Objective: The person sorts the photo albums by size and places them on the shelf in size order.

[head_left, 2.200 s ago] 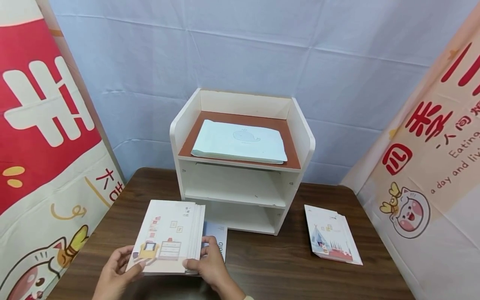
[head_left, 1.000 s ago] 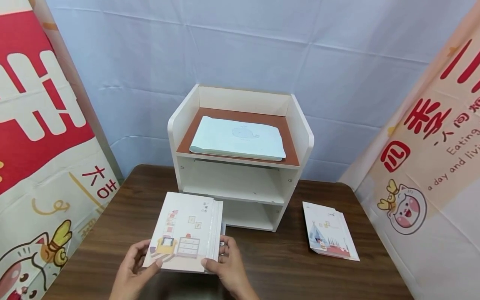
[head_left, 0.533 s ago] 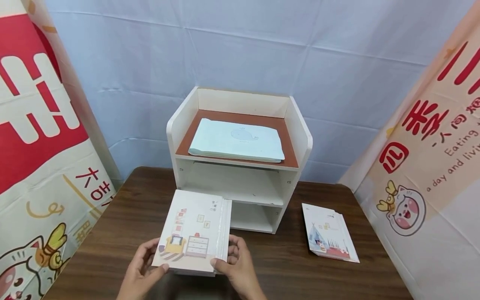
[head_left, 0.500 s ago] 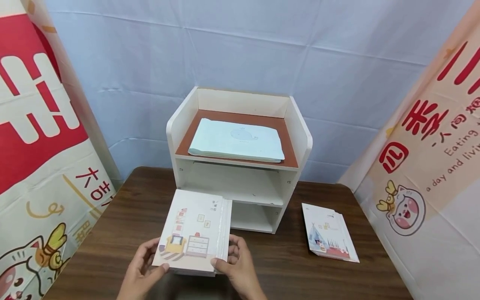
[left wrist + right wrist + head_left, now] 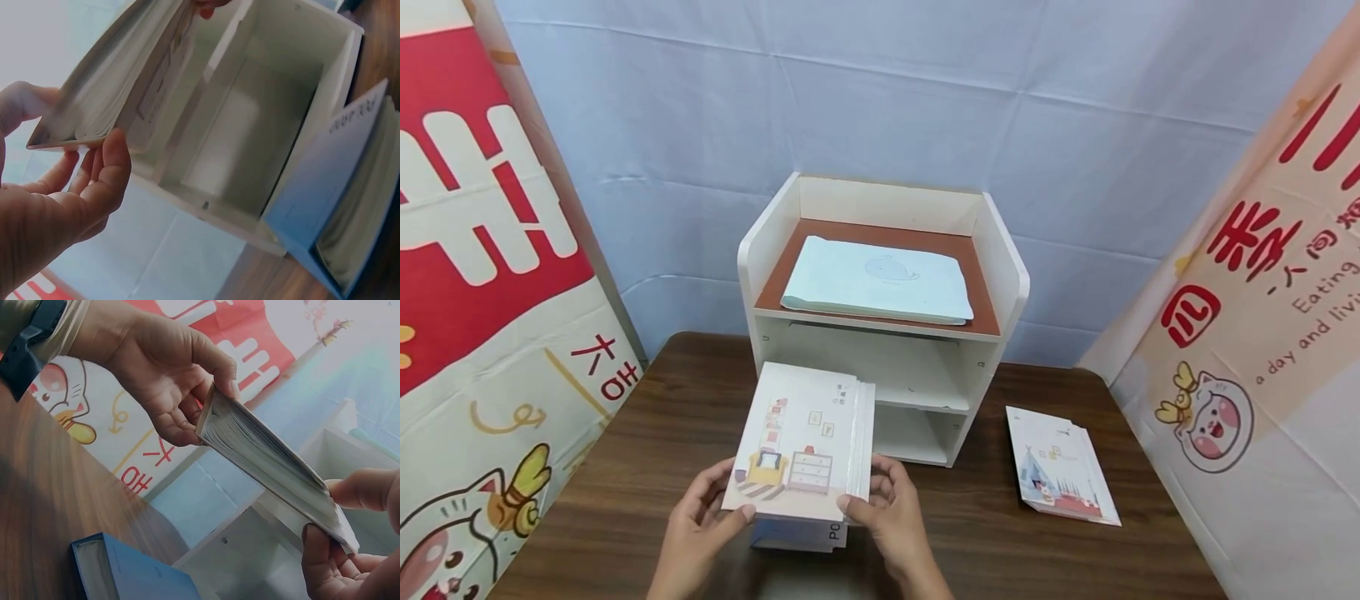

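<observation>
Both hands hold up a white photo album (image 5: 797, 442) whose cover shows a yellow armchair and a chest of drawers. My left hand (image 5: 700, 517) grips its lower left side, thumb on the cover and fingers beneath. My right hand (image 5: 887, 517) pinches the lower right side in the same way. Clear sleeve-like pages show at the album's edge in the left wrist view. Below it, a blue album (image 5: 797, 535) with partly hidden black lettering lies on the table, mostly covered in the head view. The held album is raised apart from it.
Behind stands a white shelf unit (image 5: 1007, 292) with two lower compartments (image 5: 917, 375). On its brown top lies a pale blue whale-print album (image 5: 880, 283). Another white album with a tent picture (image 5: 1060, 467) lies on the dark wooden table (image 5: 970, 533) at right. Printed cloths hang on both sides.
Both hands have carried the white album rightward, then up and slightly toward the shelf unit. The blue album's front part now shows beneath it. The tent album stays put.
</observation>
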Tool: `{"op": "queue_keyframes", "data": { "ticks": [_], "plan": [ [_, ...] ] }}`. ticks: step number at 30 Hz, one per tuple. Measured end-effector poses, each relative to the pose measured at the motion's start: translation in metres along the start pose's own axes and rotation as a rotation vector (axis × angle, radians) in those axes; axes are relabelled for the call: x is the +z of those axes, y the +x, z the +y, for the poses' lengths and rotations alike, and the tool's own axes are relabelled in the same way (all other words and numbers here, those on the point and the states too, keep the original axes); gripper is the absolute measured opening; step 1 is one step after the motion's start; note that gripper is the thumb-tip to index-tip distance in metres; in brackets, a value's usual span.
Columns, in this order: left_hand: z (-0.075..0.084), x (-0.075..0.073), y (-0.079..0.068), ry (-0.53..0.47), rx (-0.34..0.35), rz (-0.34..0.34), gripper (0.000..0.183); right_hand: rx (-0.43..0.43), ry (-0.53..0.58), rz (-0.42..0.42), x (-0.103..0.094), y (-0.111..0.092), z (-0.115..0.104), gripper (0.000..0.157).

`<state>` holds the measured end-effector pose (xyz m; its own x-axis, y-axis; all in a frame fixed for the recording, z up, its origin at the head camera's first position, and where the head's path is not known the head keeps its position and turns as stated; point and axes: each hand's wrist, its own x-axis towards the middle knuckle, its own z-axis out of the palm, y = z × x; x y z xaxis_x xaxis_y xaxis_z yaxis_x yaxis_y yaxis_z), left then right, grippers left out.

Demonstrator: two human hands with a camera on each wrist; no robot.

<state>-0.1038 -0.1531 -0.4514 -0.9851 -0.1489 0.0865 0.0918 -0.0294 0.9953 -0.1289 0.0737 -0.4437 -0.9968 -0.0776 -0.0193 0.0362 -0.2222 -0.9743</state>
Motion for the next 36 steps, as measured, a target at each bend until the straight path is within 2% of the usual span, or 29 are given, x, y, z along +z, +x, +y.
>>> {"op": "queue_keyframes", "data": {
  "ticks": [7,11,21,25,30,36],
  "plan": [
    [0.002,0.009,0.013,-0.130,0.048,0.023,0.055,-0.005,0.070,0.082,0.003,0.011,-0.004,0.068],
    [0.004,0.011,0.021,-0.167,0.056,0.032,0.054,-0.003,0.082,0.112,0.004,0.017,-0.003,0.067],
    [0.008,0.011,0.040,-0.203,0.047,-0.015,0.054,0.011,0.164,0.032,0.005,0.025,-0.009,0.081],
    [0.010,0.014,0.047,-0.251,0.021,-0.007,0.053,-0.001,0.181,0.058,0.009,0.031,-0.010,0.080],
    [0.009,0.020,0.057,-0.324,-0.052,0.035,0.052,-0.003,0.230,0.128,0.013,0.041,-0.009,0.073],
    [0.007,0.026,0.069,-0.346,-0.107,0.083,0.051,-0.014,0.280,0.168,0.014,0.053,-0.009,0.066]
  ]
}}
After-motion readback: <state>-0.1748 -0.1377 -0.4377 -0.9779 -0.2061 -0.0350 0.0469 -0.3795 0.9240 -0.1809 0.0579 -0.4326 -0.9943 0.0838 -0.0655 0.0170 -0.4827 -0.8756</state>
